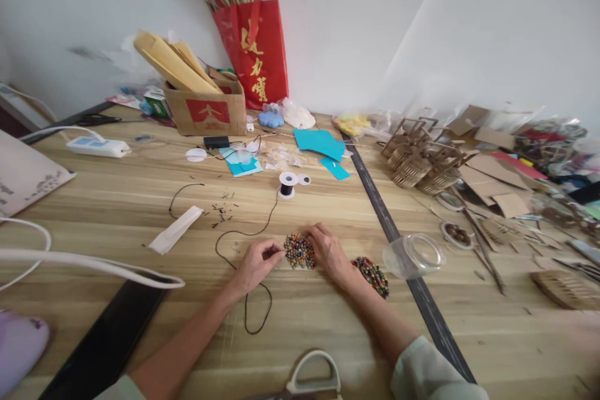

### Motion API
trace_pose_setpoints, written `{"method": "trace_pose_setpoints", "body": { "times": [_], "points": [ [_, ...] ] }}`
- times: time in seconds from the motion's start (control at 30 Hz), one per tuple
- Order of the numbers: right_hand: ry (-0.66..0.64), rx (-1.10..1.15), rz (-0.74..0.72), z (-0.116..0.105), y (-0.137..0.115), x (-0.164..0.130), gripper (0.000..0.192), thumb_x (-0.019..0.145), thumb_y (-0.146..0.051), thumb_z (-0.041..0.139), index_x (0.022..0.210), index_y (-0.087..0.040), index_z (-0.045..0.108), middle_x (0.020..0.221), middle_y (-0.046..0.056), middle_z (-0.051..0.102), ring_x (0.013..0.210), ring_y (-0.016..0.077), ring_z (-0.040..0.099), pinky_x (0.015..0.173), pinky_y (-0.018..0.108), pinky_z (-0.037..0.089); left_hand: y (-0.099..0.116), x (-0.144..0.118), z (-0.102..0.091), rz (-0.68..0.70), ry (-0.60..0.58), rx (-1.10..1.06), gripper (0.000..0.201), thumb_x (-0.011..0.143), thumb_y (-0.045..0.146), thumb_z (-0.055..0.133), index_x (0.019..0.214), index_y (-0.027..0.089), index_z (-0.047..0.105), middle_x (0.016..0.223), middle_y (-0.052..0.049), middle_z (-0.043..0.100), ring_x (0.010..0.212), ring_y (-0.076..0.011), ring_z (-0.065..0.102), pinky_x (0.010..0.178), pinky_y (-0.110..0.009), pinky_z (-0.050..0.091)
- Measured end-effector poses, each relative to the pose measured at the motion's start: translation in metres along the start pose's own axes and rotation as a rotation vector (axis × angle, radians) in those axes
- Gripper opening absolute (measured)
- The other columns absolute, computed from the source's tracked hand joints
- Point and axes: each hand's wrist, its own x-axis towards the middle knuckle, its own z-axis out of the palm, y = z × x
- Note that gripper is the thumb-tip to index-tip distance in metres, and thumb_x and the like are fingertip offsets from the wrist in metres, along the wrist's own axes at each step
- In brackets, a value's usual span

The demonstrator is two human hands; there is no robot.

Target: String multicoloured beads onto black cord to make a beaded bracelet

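My left hand [257, 264] is closed in a pinch at the left side of a small heap of multicoloured beads [299, 251]. A thin black cord [270, 304] runs from a white spool [287, 185] under this hand, loops out below it and leads back to it; it appears held in the pinch, though the fingertips show little detail. My right hand [327, 252] rests at the heap's right side, fingers bent together on the beads. What its fingertips hold is hidden. A second group of beads [371, 276] lies beside the right wrist.
A clear plastic jar [413, 256] lies to the right, near small woven baskets [415, 159]. Scissors [315, 375] are at the front edge. Left lie a white paper strip [175, 230], black cord snippets [222, 212] and a power strip [98, 147]. A cardboard box [206, 112] stands behind.
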Motion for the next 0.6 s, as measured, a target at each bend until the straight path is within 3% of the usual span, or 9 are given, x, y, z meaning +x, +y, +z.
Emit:
{"method": "trace_pose_setpoints", "body": {
  "times": [0.33,0.5,0.6],
  "points": [
    [0.020,-0.050,-0.038,0.006,0.003,0.003,0.021,0.089,-0.003,0.047,0.078,-0.020,0.056,0.078,0.003,0.054,0.070,0.0178,0.052,0.067,0.028,0.045,-0.002,0.000,0.002,0.009,0.002,0.015,0.016,0.077,0.028,0.060,0.071,0.014,0.064,0.068,-0.002,0.064,0.065,-0.0147,0.056,0.061,-0.024,0.045],
    [0.102,-0.014,-0.069,-0.003,-0.012,-0.006,0.017,0.094,-0.012,0.044,0.088,-0.020,0.057,0.084,0.006,0.058,0.079,0.0207,0.055,0.075,0.033,0.048,-0.006,-0.001,0.002,-0.006,0.003,0.020,0.016,0.077,0.029,0.060,0.073,0.014,0.065,0.068,-0.001,0.064,0.064,-0.0142,0.055,0.060,-0.024,0.044],
    [0.155,0.147,-0.096,-0.006,-0.027,-0.015,0.015,0.095,-0.014,0.044,0.099,-0.020,0.057,0.092,0.008,0.060,0.087,0.0206,0.057,0.078,0.034,0.049,-0.006,-0.002,0.002,0.003,-0.012,0.014,0.017,0.078,0.030,0.060,0.073,0.014,0.065,0.069,-0.002,0.065,0.065,-0.0143,0.055,0.062,-0.024,0.043]
  ]
}}
